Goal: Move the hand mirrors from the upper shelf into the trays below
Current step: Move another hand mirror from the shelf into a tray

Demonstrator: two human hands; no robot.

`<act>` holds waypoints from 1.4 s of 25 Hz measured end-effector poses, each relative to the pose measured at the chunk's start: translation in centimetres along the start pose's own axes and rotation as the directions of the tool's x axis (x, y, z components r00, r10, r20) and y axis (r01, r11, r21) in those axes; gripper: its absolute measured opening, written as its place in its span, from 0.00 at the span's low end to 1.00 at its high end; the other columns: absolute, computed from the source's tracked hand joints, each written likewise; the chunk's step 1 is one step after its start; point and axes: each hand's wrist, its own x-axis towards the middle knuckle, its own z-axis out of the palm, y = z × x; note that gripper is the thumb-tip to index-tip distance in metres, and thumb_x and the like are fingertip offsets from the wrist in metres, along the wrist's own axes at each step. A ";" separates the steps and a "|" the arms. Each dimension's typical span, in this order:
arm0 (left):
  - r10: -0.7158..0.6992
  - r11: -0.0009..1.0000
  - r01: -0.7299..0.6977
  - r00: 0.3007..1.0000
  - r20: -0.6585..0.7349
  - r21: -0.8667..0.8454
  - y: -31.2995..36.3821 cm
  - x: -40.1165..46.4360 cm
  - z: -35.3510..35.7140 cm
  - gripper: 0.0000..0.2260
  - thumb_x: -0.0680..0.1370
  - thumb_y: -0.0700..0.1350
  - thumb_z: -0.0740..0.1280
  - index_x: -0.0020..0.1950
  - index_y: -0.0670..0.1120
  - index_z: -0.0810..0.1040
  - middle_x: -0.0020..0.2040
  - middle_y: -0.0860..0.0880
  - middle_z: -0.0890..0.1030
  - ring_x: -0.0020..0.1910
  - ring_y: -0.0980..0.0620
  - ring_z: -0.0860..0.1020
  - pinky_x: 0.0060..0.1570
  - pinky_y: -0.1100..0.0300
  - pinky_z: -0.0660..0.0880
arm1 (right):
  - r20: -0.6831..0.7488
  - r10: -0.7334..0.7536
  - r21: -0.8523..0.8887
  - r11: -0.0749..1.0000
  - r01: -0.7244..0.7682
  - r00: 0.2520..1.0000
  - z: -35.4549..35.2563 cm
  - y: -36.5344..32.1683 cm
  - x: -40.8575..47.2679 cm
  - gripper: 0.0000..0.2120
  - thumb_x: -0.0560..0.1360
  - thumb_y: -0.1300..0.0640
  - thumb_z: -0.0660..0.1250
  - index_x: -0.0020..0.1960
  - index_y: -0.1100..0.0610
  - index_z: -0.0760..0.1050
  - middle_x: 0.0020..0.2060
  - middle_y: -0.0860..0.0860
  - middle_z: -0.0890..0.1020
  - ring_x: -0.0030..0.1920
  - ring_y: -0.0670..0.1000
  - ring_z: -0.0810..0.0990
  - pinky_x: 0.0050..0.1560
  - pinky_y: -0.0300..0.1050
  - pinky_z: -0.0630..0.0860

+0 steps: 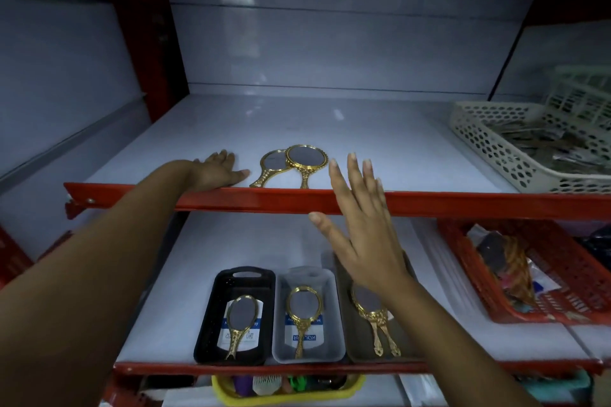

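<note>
Two bare forearms reach up to a red-edged shelf unit with gold hand mirrors above and in trays below.

Nearest, the right hand (pixel 358 225) is raised in front of the upper shelf (pixel 330 200) edge, fingers spread wide and holding nothing; the left hand (pixel 220 172) lies flat and empty on that shelf, just beside two overlapping mirrors (pixel 291 163) near its front edge. On the lower shelf, the black tray (pixel 211 307) holds one mirror over a white-and-blue label too small to read, the grey tray (pixel 335 317) holds one mirror over a label whose upside-down lettering seems to read "KOLORR", and the third tray (pixel 352 352), partly hidden by the right wrist, holds two mirrors. A white perforated basket (pixel 496 149), a red basket (pixel 469 261) and a yellow basket (pixel 231 398) hold assorted small goods.
</note>
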 end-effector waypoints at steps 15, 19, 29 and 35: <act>0.009 0.999 -0.008 0.999 -0.031 0.036 -1.3 2.1 0.6 0.34 0.80 0.62 0.44 0.78 0.44 0.39 0.79 0.45 0.38 0.78 0.48 0.40 0.75 0.48 0.41 | 0.406 0.509 -0.300 0.859 -0.415 0.759 0.5 -1.3 14.7 0.10 0.63 0.50 0.71 0.33 0.55 0.74 0.29 0.50 0.81 0.29 0.51 0.80 0.38 0.40 0.79; 0.025 0.999 -0.023 0.999 -0.035 0.037 -1.4 2.3 0.7 0.34 0.80 0.62 0.43 0.78 0.44 0.39 0.79 0.45 0.38 0.78 0.48 0.39 0.76 0.47 0.41 | 0.444 0.565 -0.149 0.812 -0.564 0.695 0.0 -0.5 14.9 0.06 0.62 0.57 0.70 0.31 0.59 0.77 0.26 0.53 0.81 0.27 0.52 0.81 0.38 0.43 0.82; 0.039 0.998 -0.037 0.998 -0.039 0.050 -1.6 2.6 0.8 0.34 0.80 0.62 0.43 0.78 0.44 0.39 0.79 0.45 0.38 0.78 0.48 0.39 0.75 0.47 0.41 | 0.667 0.514 0.444 0.306 -0.842 0.539 -2.0 3.0 12.6 0.03 0.72 0.67 0.70 0.45 0.64 0.78 0.29 0.54 0.84 0.27 0.47 0.84 0.27 0.37 0.80; 0.024 0.998 -0.021 0.999 -0.040 0.051 -1.7 3.2 1.1 0.34 0.79 0.62 0.44 0.78 0.44 0.40 0.79 0.45 0.39 0.78 0.48 0.40 0.75 0.47 0.41 | 0.567 0.445 0.629 0.308 -0.713 0.693 -4.3 1.4 9.0 0.10 0.72 0.65 0.71 0.52 0.66 0.79 0.33 0.54 0.85 0.30 0.46 0.84 0.30 0.37 0.80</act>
